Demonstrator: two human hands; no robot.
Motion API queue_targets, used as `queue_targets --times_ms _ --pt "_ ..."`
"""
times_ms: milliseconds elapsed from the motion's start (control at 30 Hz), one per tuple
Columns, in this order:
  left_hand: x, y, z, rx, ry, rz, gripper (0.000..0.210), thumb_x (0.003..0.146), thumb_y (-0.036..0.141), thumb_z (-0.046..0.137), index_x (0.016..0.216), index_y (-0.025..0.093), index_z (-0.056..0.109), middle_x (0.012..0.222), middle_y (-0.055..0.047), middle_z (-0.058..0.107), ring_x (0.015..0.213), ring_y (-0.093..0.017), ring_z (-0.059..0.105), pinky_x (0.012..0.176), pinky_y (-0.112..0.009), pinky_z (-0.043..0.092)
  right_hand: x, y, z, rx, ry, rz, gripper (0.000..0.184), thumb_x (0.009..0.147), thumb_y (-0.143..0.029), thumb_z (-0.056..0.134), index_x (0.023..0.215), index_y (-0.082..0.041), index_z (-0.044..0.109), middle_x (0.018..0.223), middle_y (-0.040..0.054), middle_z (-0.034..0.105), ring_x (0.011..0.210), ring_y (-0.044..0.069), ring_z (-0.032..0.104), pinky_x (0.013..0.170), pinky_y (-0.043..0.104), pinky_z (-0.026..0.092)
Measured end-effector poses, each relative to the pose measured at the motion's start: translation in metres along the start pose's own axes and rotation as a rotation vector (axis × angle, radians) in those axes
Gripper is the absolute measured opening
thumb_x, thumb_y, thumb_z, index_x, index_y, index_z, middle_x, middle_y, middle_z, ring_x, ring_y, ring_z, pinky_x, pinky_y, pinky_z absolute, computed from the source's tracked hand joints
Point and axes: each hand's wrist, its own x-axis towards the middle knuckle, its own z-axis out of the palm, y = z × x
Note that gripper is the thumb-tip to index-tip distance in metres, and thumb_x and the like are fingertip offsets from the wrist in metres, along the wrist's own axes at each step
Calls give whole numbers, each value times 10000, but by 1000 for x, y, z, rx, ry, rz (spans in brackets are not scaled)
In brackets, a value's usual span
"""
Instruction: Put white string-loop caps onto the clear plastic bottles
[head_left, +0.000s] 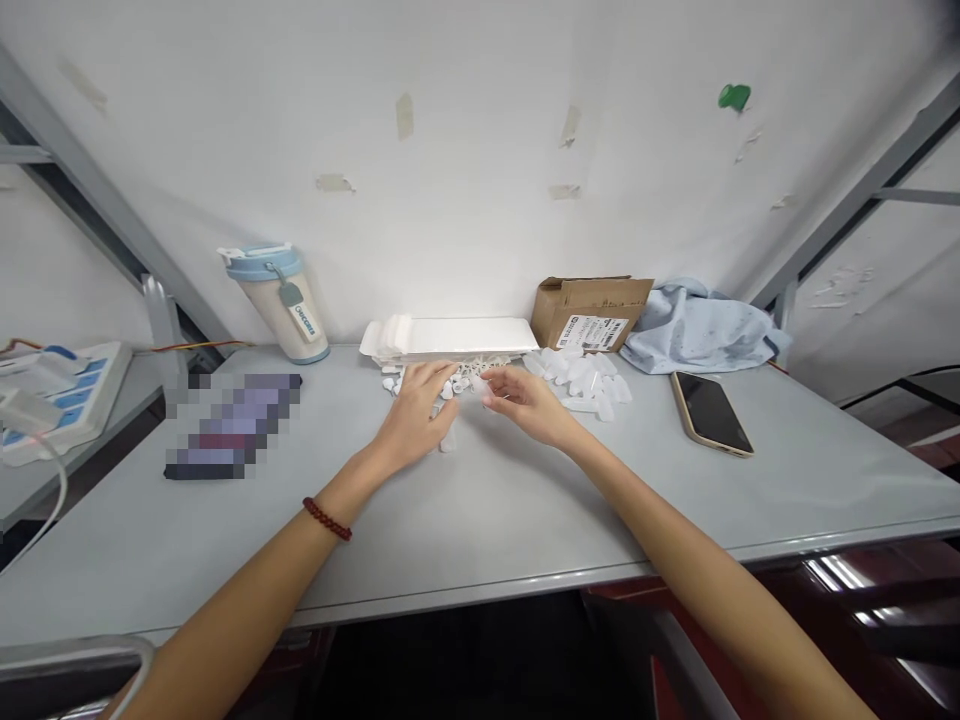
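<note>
At the middle of the desk, my left hand (418, 412) reaches over a pile of small white plastic parts (458, 384), its thumb apart from the fingers. A translucent flat piece (448, 441) lies partly under that thumb. My right hand (523, 402) pinches a small translucent white plastic piece (478, 386) between thumb and fingers, beside the pile. To its right a heap of translucent white plastic pieces (576, 374) is spread on the desk. Behind the pile is a long white box (469, 336); a stack of white pieces (393, 336) sits at its left end.
On the grey desk (480, 540) stand a tumbler (281, 305) at left and a cardboard box (589, 312) at the back. Beside the box lies a light-blue cloth (701, 330), with a phone (711, 413) in front. A pixelated item (236, 428) and a power strip (71, 400) are left.
</note>
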Motion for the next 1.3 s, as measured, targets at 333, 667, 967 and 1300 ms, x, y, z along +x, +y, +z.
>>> queue_targets --times_ms 333,667,967,1300 --pt "0 5 -3 -126 -138 -16 742 802 299 506 1447 251 140 1521 -41 148 1352 -300 148 1072 -491 242 1 6 4 53 -8 17 301 794 -269 579 1076 -171 535 891 52 592 793 174 605 754 371 499" --pt "-2 0 4 -112 -233 -12 763 793 326 524 1450 245 144 1522 -36 152 1342 -313 159 1064 -501 252 0 2 6 65 21 31 299 783 -271 602 1063 -186 541 882 49 606 838 182 607 764 369 499" --pt "-6 2 6 89 -79 134 639 804 251 496 1407 197 290 1425 -65 355 1227 -314 307 1018 -487 311 -1 -2 6 226 23 33 307 760 -279 628 1038 -184 539 879 44 589 827 174 612 796 379 500" --pt "-8 8 1 88 -45 219 557 792 187 491 1342 173 406 1364 -63 444 1200 -295 336 1021 -464 334 1 0 7 211 -27 20 304 802 -263 553 1092 -175 525 814 28 615 739 154 607 713 334 478"
